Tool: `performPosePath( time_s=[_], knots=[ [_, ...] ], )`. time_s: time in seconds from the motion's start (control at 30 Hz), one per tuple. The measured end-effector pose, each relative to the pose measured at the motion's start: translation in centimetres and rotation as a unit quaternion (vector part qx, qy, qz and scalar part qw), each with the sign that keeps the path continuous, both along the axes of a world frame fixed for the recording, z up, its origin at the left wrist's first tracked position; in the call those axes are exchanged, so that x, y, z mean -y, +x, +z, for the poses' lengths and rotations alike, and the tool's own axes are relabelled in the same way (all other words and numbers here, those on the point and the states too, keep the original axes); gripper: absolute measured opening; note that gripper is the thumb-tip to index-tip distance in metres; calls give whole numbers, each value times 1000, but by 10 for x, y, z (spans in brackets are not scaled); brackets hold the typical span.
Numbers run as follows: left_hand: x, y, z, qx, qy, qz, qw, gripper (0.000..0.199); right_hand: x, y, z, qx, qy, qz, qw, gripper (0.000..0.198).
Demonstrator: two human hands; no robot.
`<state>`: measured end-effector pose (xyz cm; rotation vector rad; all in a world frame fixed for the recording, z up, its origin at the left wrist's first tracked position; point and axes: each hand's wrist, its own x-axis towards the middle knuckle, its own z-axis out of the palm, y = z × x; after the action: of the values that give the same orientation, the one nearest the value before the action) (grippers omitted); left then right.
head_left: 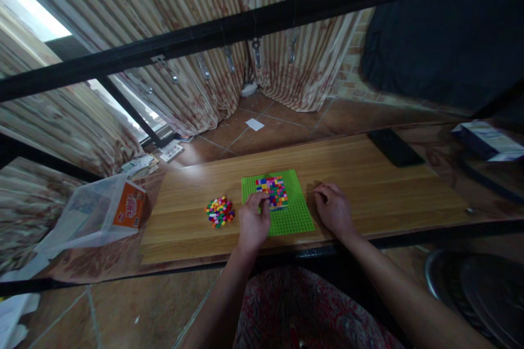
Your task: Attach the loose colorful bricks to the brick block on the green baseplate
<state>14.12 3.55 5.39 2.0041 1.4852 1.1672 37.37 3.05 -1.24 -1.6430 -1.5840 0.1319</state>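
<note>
A green studded baseplate (302, 212) lies on the wooden board, with a block of many-coloured small bricks (279, 190) set on its upper part. My left hand (252, 221) is over the plate's left side. Its thumb and forefinger are pinched at the lower left of the coloured block; whatever is between them is too small to name. To the right of the plate, my right hand (334, 210) is above or on the board with fingers curled and tips together. I cannot make out anything in it. A pile of loose bricks (220, 211) lies left of my left hand.
The wooden board (184, 188) spans the low table. A black phone-like slab (395, 147) lies at its far right, near a box (489, 140). At the left stands a clear plastic bin (96, 212) with an orange label. A dark bar (213, 32) crosses above.
</note>
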Motion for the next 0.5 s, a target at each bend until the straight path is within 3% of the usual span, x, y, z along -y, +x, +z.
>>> performPosePath(
  time_s=[0.5],
  knots=[
    [-6, 9, 2, 76, -61, 35, 995, 11, 1, -1, 1, 9, 2, 2, 1000, 20]
  ],
)
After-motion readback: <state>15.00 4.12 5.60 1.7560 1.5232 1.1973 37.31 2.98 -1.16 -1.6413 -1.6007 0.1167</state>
